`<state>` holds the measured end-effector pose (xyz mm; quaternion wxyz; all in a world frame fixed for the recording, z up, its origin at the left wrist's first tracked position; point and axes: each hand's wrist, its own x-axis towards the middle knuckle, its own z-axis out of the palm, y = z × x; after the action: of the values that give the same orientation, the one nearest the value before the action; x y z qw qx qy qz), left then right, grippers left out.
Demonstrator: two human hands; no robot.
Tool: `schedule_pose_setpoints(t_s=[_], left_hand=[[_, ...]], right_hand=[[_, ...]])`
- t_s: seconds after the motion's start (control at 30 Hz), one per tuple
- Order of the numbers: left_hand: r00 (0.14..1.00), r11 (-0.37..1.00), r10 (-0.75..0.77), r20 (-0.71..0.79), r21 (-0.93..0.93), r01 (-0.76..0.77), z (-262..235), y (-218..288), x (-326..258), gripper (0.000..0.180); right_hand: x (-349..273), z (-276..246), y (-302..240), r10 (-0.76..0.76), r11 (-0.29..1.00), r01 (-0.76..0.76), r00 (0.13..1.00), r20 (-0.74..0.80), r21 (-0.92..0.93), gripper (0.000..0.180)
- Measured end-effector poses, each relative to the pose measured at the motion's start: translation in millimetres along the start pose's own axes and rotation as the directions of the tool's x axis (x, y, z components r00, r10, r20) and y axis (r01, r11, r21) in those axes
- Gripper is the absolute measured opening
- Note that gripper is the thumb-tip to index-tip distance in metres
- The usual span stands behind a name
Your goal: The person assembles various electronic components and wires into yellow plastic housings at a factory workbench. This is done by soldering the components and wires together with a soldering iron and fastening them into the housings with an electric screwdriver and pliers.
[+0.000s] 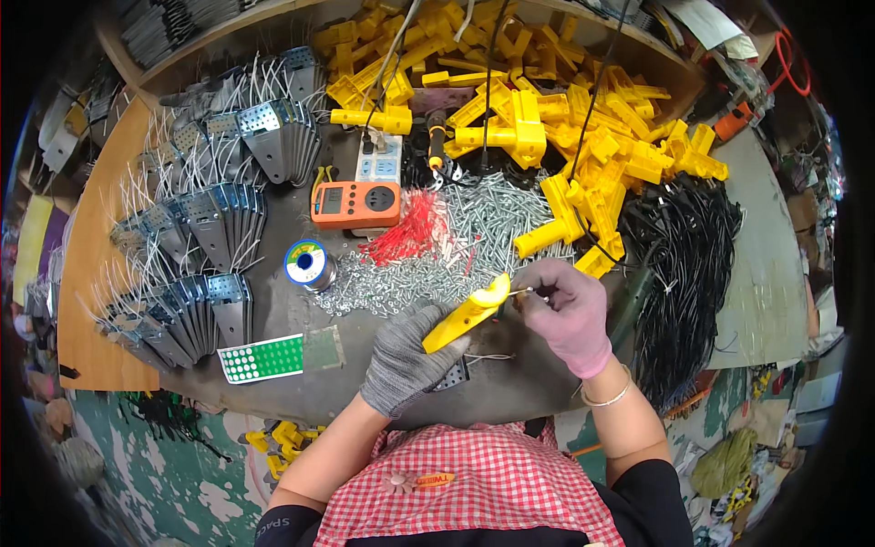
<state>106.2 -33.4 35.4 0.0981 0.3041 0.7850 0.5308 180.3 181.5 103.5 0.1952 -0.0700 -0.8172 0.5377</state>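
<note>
In the Left Hand (398, 363), a Yellow Part (463, 317) Is Resting Tilted

The grey glove is curling round it; near its upper end, the pink-gloved right hand (572, 316) is pinching a small thin piece (523, 291). Beyond the hands, screws (501, 210) are lying on the table (333, 401); farther off, yellow housings (526, 132) are sitting heaped.

Yellow plastic housing (458, 325), tilted, rounded end forward-right, in left hand (401, 357); small metal piece (522, 292) pinched in right hand (567, 316).
</note>
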Motion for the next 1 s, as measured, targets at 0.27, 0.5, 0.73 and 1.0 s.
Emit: schedule_pose_setpoints(t_s=[0.27,0.5,0.73,1.0], left_hand=[[0.969,0.966,0.208,-0.134,0.185,-0.182,13,7,-3,0.04],[0.989,0.988,-0.14,-0.047,-0.074,0.136,14,3,-7,0.046],[0.975,0.978,0.124,-0.184,0.189,-0.088,27,-2,-9,0.031],[0.978,0.996,-0.07,0.199,0.061,0.059,-10,23,9,0.039]], right_hand=[[-2,1,18,-0.362,0.885,0.399,0.914,0.184,-0.24,0.019],[-27,29,9,0.11,0.926,-0.141,0.988,0.106,0.352,0.013],[-25,41,29,-0.282,0.875,0.302,0.953,0.11,-0.378,0.032],[-21,14,-5,-0.648,0.131,0.681,0.609,0.458,-0.72,0.013]])
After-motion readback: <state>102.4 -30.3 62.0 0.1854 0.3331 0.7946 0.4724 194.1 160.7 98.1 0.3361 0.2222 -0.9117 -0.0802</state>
